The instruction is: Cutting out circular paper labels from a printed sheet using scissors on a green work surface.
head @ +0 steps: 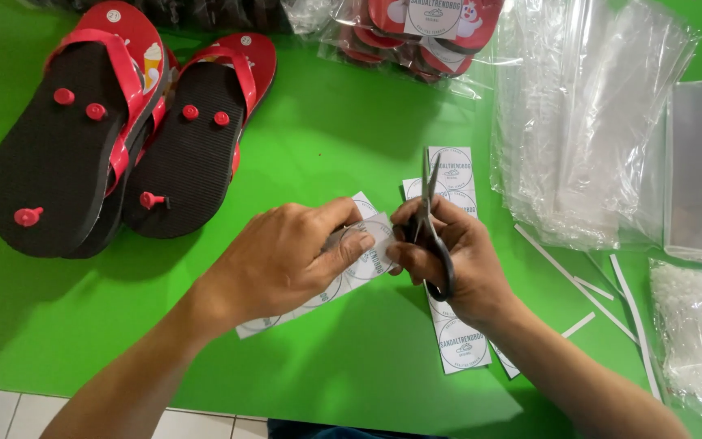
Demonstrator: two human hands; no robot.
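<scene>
My left hand (286, 256) pinches a white paper strip of round printed labels (367, 254) over the green table (327, 130). My right hand (457, 260) grips black-handled scissors (430, 219), blades pointing up and away, right beside the strip's end. More label strips (452, 175) lie under and beyond my right hand, and one strip (461, 345) runs toward the near edge.
Red and black flip-flops (123, 130) lie sole-up at the far left. Bagged flip-flops (416, 32) sit at the back. A pile of clear plastic bags (587, 122) lies right, with a flat clear box (700, 171), thin paper offcuts (578, 280) and a bag of small white pieces (700, 333).
</scene>
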